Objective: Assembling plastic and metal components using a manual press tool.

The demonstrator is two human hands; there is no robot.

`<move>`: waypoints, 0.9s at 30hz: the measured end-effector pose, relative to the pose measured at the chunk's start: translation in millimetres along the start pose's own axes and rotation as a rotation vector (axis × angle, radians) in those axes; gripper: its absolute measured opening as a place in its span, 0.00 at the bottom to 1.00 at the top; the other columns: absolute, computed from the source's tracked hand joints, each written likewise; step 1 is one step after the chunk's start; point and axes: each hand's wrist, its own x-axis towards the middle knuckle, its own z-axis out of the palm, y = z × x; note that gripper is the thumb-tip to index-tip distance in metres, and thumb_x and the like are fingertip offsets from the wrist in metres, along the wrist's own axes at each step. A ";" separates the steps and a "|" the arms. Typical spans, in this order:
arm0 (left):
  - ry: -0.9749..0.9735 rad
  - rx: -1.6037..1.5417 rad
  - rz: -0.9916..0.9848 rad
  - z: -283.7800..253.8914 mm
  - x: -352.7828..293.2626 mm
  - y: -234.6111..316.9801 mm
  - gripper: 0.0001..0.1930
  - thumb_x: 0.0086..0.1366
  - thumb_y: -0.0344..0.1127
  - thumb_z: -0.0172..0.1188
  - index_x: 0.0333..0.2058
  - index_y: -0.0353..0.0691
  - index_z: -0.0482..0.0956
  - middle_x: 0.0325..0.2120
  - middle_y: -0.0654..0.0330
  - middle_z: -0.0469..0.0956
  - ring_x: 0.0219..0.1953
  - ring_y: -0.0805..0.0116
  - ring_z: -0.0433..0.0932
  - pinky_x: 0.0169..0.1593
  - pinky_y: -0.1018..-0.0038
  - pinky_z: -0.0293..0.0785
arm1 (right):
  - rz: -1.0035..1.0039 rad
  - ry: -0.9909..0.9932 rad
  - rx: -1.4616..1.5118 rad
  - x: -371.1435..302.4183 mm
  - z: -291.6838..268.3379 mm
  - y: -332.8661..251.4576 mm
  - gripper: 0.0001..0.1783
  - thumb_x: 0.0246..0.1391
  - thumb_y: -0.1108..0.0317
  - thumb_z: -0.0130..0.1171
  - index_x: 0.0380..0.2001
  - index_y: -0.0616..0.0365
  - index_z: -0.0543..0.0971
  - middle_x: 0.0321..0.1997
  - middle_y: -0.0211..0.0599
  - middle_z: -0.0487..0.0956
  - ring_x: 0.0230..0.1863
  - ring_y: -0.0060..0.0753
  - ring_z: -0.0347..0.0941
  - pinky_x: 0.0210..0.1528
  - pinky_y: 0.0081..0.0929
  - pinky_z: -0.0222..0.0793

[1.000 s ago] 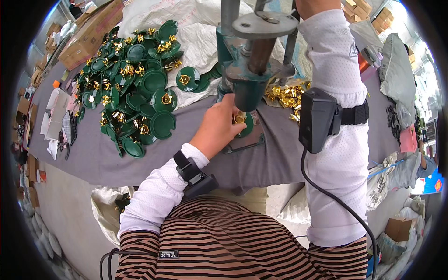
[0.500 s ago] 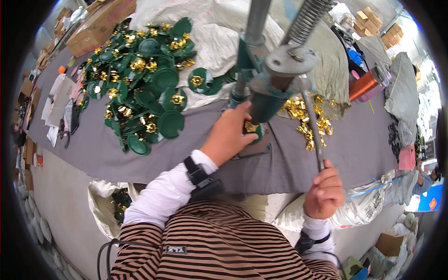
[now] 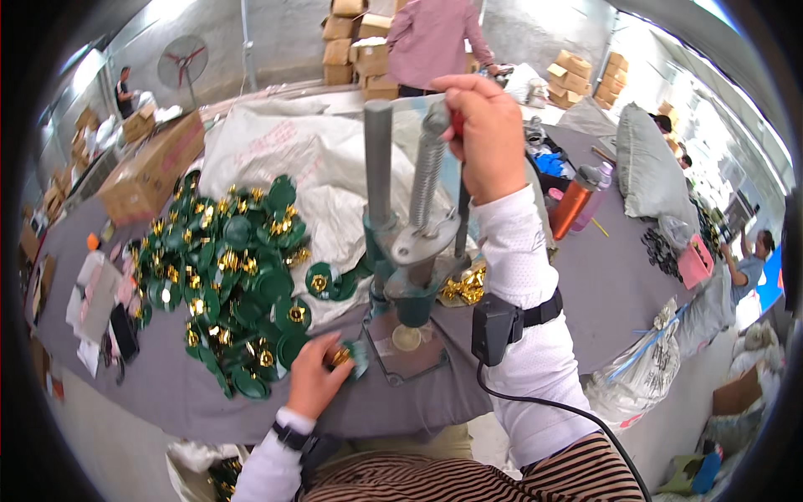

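A hand press stands in front of me, with a grey post, a coil spring (image 3: 428, 180) and a green lower body (image 3: 414, 308) over its base plate (image 3: 393, 368). My right hand (image 3: 489, 138) is raised and closed around the red-ended top of the press lever (image 3: 462, 209). Left of the base plate, my left hand (image 3: 314, 381) pinches a green disc (image 3: 360, 358) with a gold foil piece on it. Just beyond that hand lies a heap of green discs (image 3: 251, 305) bearing gold pieces. Loose gold foil pieces (image 3: 467, 286) sit behind the press, partly hidden by my right arm.
White sacking (image 3: 322, 180) lies behind the press. On the right are an orange tumbler (image 3: 574, 203), a stuffed grey sack (image 3: 657, 171) and a pink container (image 3: 693, 261). A large carton (image 3: 155, 171) sits at the far left. A person in a pink shirt (image 3: 428, 42) stands beyond the table.
My right hand has swung the lever from low at the front up to above the press. My left hand has drawn a disc from under the press leftward. The view has tilted upward.
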 end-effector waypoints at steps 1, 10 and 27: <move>-0.023 0.088 0.042 -14.4 -12.8 -4.0 0.25 0.49 0.30 0.70 0.48 0.37 0.75 0.34 0.53 0.77 0.37 0.56 0.77 0.42 0.67 0.73 | 0.014 -0.024 0.027 0.7 -1.6 0.0 0.11 0.53 0.73 0.50 0.35 0.62 0.80 0.19 0.25 0.73 0.15 0.12 0.64 0.12 0.11 0.51; 0.282 0.546 0.180 -57.0 -4.3 -15.6 0.25 0.47 0.35 0.70 0.45 0.36 0.75 0.44 0.52 0.74 0.48 0.51 0.70 0.52 0.61 0.66 | 0.032 -0.029 0.085 5.4 -0.6 2.9 0.10 0.53 0.72 0.51 0.34 0.62 0.80 0.20 0.29 0.75 0.16 0.15 0.66 0.17 0.13 0.57; 0.066 0.364 0.141 -47.4 -40.4 -12.7 0.17 0.58 0.43 0.65 0.41 0.40 0.77 0.37 0.55 0.75 0.38 0.54 0.75 0.42 0.64 0.73 | -0.084 -0.005 0.027 3.6 -6.7 10.7 0.11 0.59 0.69 0.49 0.37 0.58 0.80 0.19 0.18 0.69 0.13 0.08 0.54 0.12 0.12 0.46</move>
